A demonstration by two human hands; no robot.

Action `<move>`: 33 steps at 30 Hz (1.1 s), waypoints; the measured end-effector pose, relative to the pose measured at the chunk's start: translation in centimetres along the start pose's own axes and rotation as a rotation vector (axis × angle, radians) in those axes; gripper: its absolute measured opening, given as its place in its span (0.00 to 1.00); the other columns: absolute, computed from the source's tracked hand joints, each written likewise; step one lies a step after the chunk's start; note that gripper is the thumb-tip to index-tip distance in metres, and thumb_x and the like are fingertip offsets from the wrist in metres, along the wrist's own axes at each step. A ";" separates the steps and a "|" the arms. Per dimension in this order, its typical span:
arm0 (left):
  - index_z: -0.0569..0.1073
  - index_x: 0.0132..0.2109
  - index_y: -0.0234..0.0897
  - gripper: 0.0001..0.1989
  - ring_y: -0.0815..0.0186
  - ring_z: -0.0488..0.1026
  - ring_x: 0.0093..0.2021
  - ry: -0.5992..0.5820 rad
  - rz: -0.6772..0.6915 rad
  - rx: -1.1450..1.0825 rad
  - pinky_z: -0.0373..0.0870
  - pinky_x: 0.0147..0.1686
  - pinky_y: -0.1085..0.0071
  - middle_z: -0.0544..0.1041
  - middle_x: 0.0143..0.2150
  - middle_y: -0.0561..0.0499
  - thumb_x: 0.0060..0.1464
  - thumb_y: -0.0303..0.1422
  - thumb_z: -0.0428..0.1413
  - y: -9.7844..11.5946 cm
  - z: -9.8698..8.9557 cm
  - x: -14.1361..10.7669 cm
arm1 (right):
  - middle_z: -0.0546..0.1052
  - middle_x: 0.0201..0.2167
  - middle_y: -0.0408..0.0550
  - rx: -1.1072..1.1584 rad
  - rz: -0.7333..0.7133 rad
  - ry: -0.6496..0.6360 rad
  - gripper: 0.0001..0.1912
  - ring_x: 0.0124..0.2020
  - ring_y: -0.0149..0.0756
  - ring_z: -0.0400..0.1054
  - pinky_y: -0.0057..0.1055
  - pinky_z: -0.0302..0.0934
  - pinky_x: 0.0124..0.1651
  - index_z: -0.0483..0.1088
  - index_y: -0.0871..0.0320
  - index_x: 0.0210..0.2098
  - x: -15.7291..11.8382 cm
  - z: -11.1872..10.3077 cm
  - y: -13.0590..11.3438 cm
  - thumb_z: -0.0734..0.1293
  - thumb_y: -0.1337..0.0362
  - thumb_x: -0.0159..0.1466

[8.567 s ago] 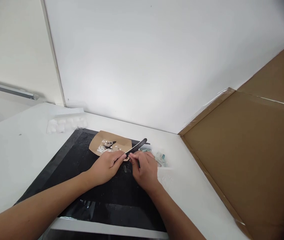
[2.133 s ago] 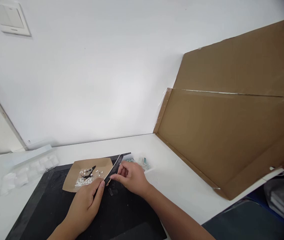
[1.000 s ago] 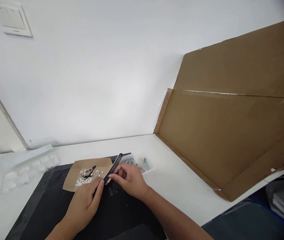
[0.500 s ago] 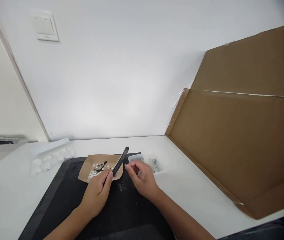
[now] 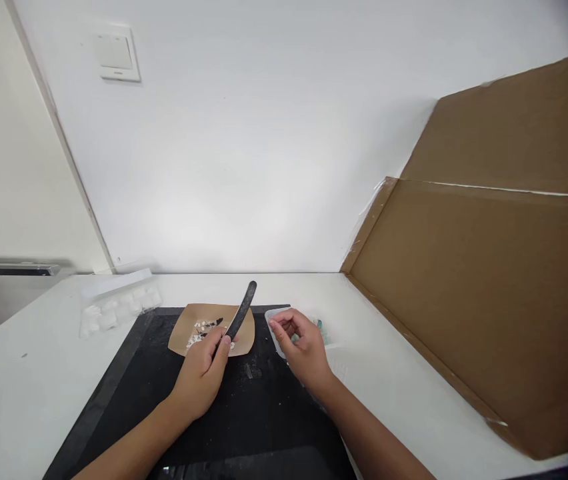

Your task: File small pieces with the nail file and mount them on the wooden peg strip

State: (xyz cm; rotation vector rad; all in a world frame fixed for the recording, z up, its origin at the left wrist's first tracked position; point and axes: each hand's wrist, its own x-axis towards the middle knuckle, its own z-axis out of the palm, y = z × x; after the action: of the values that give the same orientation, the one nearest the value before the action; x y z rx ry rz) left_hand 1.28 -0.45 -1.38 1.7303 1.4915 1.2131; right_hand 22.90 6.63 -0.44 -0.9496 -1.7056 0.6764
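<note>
My left hand (image 5: 199, 380) is closed round the lower end of a flat black strip (image 5: 242, 311) with a rounded tip and a pale edge, shaped like a nail file. The strip points up and away, over a brown paper tray (image 5: 179, 333). White bits (image 5: 195, 338) and dark scraps lie in that tray, partly hidden by my left hand. My right hand (image 5: 307, 347) has its thumb and fingers pinched together above a clear plastic container (image 5: 274, 333). Anything in the pinch is too small to make out. Greenish pieces (image 5: 320, 325) show behind my right hand.
A black mat (image 5: 204, 427) lies under the work on a white table (image 5: 19, 387). Clear plastic packaging (image 5: 114, 308) sits at the left. A large folded cardboard sheet (image 5: 489, 280) stands along the right side, and a white wall (image 5: 264, 167) rises behind.
My right hand has moved away from the black strip, rightward to the plastic container. The strip is tilted more upright in my left hand. The whole view has shifted slightly.
</note>
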 end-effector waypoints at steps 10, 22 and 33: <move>0.69 0.37 0.40 0.19 0.59 0.73 0.34 -0.110 0.132 0.215 0.64 0.38 0.64 0.76 0.33 0.49 0.74 0.42 0.41 1.1 0.0 -0.3 | 0.80 0.34 0.47 -0.133 -0.074 0.055 0.11 0.31 0.36 0.71 0.33 0.67 0.36 0.77 0.54 0.39 -0.5 0.7 -0.1 0.68 0.54 0.71; 0.72 0.39 0.39 0.20 0.59 0.73 0.35 -0.131 0.156 0.229 0.64 0.38 0.64 0.77 0.34 0.48 0.74 0.42 0.41 1.2 -0.1 -0.4 | 0.75 0.28 0.45 -0.152 -0.204 -0.142 0.10 0.28 0.35 0.68 0.33 0.63 0.33 0.76 0.53 0.37 -1.1 0.8 -0.2 0.66 0.56 0.72; 0.74 0.40 0.40 0.20 0.58 0.75 0.36 -0.134 0.132 0.213 0.65 0.41 0.63 0.79 0.35 0.47 0.74 0.41 0.41 1.3 -0.1 -0.4 | 0.77 0.29 0.43 -0.098 -0.089 -0.077 0.09 0.28 0.35 0.71 0.32 0.64 0.34 0.72 0.53 0.43 -0.8 -0.1 0.2 0.65 0.55 0.73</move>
State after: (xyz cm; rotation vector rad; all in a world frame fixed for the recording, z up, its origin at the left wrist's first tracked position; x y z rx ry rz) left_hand 1.82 -1.20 -0.35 2.0367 1.4912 1.0082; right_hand 23.20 6.01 -0.97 -0.9196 -1.8519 0.5818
